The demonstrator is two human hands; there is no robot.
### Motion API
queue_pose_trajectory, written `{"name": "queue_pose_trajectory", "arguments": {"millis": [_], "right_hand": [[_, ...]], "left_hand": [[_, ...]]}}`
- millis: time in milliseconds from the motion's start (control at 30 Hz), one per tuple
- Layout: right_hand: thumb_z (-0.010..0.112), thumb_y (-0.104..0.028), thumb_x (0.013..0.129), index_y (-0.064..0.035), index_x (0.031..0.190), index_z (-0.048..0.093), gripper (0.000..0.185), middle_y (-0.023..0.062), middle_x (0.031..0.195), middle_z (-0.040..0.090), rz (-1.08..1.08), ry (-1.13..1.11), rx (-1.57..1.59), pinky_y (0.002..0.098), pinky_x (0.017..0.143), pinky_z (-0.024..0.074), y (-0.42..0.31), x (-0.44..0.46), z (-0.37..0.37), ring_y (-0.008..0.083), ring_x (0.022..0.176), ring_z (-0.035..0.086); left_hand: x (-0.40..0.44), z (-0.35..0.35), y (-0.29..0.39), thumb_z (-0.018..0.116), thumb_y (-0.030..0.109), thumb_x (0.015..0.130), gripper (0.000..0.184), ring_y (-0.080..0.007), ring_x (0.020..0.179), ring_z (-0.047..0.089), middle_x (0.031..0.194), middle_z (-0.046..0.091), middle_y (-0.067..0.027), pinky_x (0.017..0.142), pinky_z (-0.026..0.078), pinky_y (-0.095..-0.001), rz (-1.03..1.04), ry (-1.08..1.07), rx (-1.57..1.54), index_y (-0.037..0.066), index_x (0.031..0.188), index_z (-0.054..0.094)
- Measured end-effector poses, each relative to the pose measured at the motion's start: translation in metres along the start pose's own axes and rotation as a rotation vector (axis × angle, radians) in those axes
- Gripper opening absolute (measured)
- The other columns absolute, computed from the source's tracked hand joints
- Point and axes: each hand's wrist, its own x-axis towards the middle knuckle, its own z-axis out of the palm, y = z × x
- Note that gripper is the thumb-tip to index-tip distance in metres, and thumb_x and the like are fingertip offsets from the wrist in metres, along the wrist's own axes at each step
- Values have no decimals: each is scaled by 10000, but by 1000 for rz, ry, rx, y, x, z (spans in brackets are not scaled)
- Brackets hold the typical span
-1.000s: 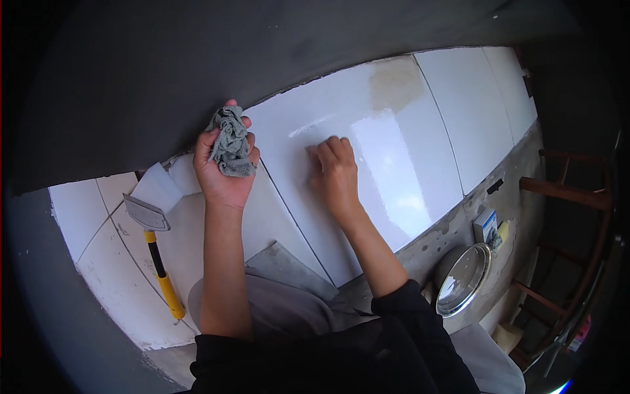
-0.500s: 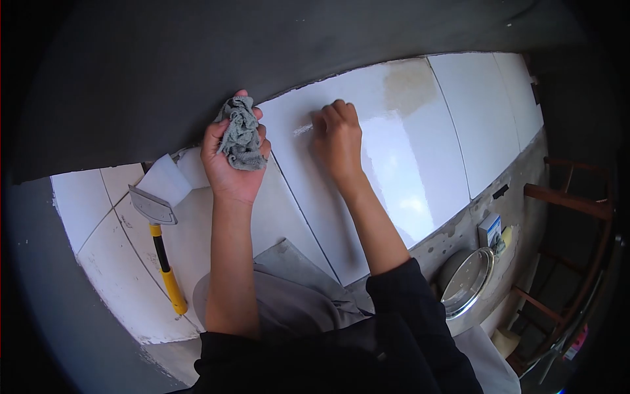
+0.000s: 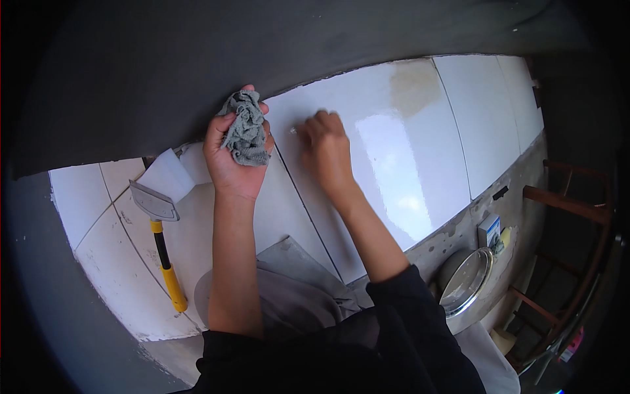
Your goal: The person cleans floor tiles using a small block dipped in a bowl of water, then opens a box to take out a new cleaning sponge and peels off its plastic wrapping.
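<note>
A crumpled grey-green cloth [image 3: 246,128] rests in my left hand [image 3: 236,164], whose palm faces up with the fingers curled round it. My right hand [image 3: 326,148] is bent closed over a glossy white tile [image 3: 394,164], near a small whitish mark at its fingertips. Whatever those fingers hold is hidden and blurred. A brownish patch [image 3: 415,85] shows on the same tile, further up. To the left of my left forearm lies a scraper [image 3: 162,246] with a wide grey head and a yellow and black handle.
White foam-like pieces [image 3: 167,176] lie beside the scraper head. A grey flat piece [image 3: 298,259] is near my knee. At the right are a round metal basin [image 3: 466,282], a small box [image 3: 489,231] and a brown wooden frame [image 3: 567,205]. A dark wall [image 3: 197,72] borders the tiles.
My right hand moved up the tile, then slightly back down and left, still closed. My left hand, with the cloth, has shifted slightly up and right in view.
</note>
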Motion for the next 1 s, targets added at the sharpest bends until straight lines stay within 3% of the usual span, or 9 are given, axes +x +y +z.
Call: {"name": "queue_pose_trajectory", "arguments": {"millis": [67, 167, 367, 533, 600, 700, 767, 900, 1000], "right_hand": [[639, 138, 612, 0, 761, 643, 203, 110, 740, 527, 13, -96, 18, 378, 638, 462, -15, -53, -22, 287, 710, 504], [645, 147, 601, 1, 771, 651, 224, 105, 722, 513, -11, -72, 8, 373, 625, 455, -19, -63, -26, 281, 686, 497], [610, 122, 640, 9, 749, 622, 157, 126, 771, 537, -1, 58, -24, 405, 659, 466, 2, 30, 19, 303, 755, 529], [653, 113, 626, 0, 749, 629, 169, 121, 760, 530, 52, -99, 58, 387, 634, 461, -25, -71, -26, 297, 719, 517], [647, 128, 606, -3, 749, 624, 196, 118, 753, 512, -8, -80, 50, 391, 629, 455, -20, -65, -21, 298, 721, 508], [598, 126, 615, 11, 758, 593, 184, 141, 794, 518, -40, -43, 30, 420, 655, 451, -4, -9, 1, 325, 762, 507], [594, 95, 664, 12, 764, 587, 130, 154, 817, 536, -18, 15, 15, 436, 687, 456, 2, 29, 19, 345, 800, 518], [633, 104, 650, 2, 747, 614, 141, 131, 768, 526, -15, -79, -10, 405, 668, 467, -10, -20, -3, 318, 752, 528], [644, 123, 627, 5, 753, 630, 173, 117, 740, 503, 21, -76, 68, 390, 633, 458, -21, -66, -19, 298, 712, 511]], "left_hand": [[2, -2, 1, 530, 283, 851, 486, -147, 684, 442, 996, 610, -94, 542, 360, -257, -13, -41, -24, 60, 1282, 527], [-2, -1, 1, 525, 280, 854, 481, -149, 683, 443, 990, 614, -96, 539, 360, -255, -5, -13, -25, 54, 1278, 526], [0, 1, 1, 525, 274, 854, 468, -150, 678, 440, 977, 621, -90, 535, 359, -252, 9, -10, 6, 51, 1266, 529], [-2, -1, 1, 527, 267, 847, 456, -151, 670, 462, 970, 623, -97, 535, 368, -254, 0, -21, -38, 46, 1245, 546], [-3, 0, -1, 536, 260, 831, 441, -145, 646, 504, 948, 630, -117, 531, 377, -258, 3, -35, -57, 41, 1211, 582], [-3, 0, 1, 538, 243, 824, 430, -147, 706, 563, 990, 640, -102, 561, 390, -251, -4, -61, -49, 32, 1194, 599], [-4, 9, 6, 538, 230, 820, 422, -150, 774, 602, 1007, 650, -90, 586, 398, -244, -21, 68, 139, 24, 1181, 610], [-7, 12, 13, 542, 211, 810, 414, -156, 905, 644, 1016, 668, -68, 624, 413, -235, -35, 101, 287, 11, 1163, 625], [-9, 14, 17, 539, 223, 814, 431, -150, 858, 632, 963, 672, -82, 626, 420, -238, 22, 128, 156, 11, 1181, 616]]}}
